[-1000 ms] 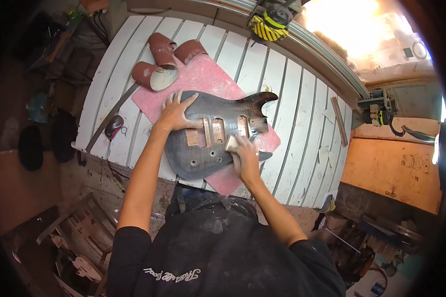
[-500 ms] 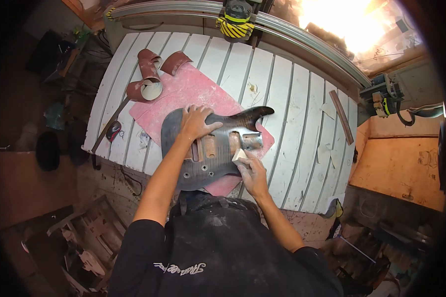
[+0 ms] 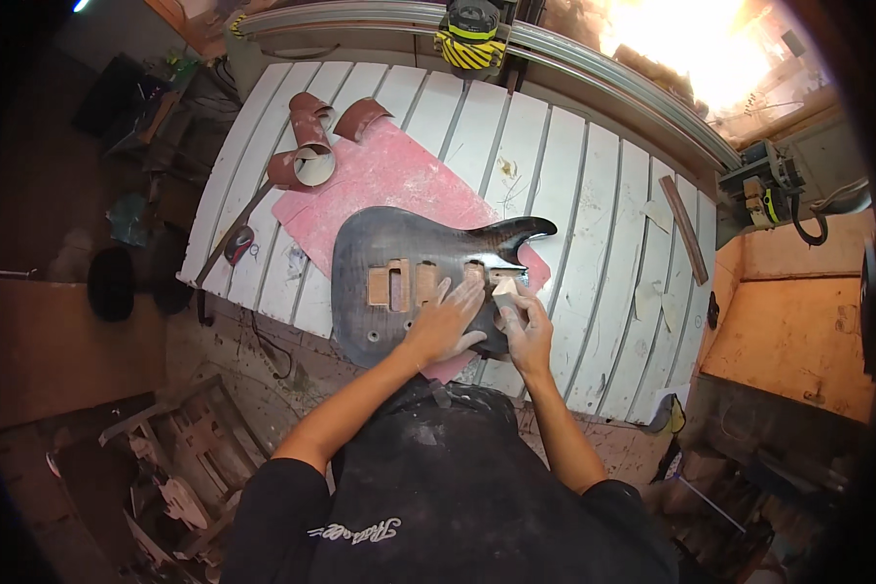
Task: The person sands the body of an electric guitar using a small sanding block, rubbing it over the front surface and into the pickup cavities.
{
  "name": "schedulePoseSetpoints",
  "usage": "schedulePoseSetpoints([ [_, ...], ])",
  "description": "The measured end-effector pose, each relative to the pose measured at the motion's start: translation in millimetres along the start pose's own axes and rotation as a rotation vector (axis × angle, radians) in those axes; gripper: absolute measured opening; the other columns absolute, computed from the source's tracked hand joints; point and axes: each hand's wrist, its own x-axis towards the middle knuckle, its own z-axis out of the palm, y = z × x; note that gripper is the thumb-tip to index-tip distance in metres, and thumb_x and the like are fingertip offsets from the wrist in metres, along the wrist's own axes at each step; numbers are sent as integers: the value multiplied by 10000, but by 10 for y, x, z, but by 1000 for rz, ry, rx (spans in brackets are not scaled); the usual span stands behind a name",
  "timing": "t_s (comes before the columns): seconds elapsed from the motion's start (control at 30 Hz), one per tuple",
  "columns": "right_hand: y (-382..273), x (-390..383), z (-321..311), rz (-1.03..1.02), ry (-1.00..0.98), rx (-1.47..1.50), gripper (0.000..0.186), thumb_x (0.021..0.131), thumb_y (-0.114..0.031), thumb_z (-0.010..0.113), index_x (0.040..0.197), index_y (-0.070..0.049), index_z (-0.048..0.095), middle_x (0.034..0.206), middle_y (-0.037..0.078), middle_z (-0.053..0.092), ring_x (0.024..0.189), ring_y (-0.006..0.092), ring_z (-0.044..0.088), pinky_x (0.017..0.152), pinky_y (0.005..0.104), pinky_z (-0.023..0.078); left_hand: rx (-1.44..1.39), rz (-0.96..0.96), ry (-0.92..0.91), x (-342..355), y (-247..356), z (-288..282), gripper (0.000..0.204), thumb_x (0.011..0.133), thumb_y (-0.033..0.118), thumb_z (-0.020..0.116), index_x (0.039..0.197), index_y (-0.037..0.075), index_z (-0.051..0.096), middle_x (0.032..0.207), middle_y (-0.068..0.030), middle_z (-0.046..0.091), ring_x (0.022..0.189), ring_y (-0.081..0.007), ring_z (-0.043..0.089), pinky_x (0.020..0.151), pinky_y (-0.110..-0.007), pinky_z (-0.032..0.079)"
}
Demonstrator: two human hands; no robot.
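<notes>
A dark electric guitar body [image 3: 375, 238], with several routed wooden cavities and a glossy upper horn, lies flat on a dusty pink sheet [image 3: 423, 185]. My left hand [image 3: 448, 321] rests open on its lower part, fingers stretched out beside the cavities. In my right hand [image 3: 529, 336] is a small whitish piece of folded sandpaper [image 3: 504, 288], pinched between the fingers. It touches the body around the neck pocket, which the hand and paper partly cover. Under everything is a white slatted table [image 3: 594, 224].
Curled reddish-brown sandpaper rolls [image 3: 311, 146] stand at the far left, near a red and black computer mouse [image 3: 238, 245]. A wooden strip [image 3: 684, 229] lies at the right. Behind the table runs a metal rail [image 3: 594, 68] carrying a machine head [image 3: 472, 44].
My left hand has moved from the body's upper left edge down and right to its lower middle. My right hand has shifted with the sandpaper from beside a cavity to the neck pocket.
</notes>
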Motion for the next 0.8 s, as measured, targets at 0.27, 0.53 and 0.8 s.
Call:
schedulePoseSetpoints([
  [0.27,193,-137,179,3,76,-44,253,1000,-41,703,1228,68,690,1437,192,652,1242,254,668,1076,369,534,-14,45,166,-184,-851,-57,552,998,406,684,1437,79,613,1571,-143,548,1525,-308,428,1261,-586,296],
  [0.53,138,12,129,349,80,296,292,1043,-114,689,1288,34,630,1052,100,731,862,126,709,745,277,601,-30,-579,506,-91,-1416,-415,679,921,508,759,1426,77,618,1621,-196,458,1504,-421,394,1199,-604,331],
  [0.8,277,-252,280,311,141,238,301,1030,-123,715,1281,28,647,1081,107,739,935,150,712,815,297,588,42,-572,344,229,-1602,-475,687,1010,528,625,1555,116,550,1648,-180,454,1525,-392,387,1224,-606,303],
])
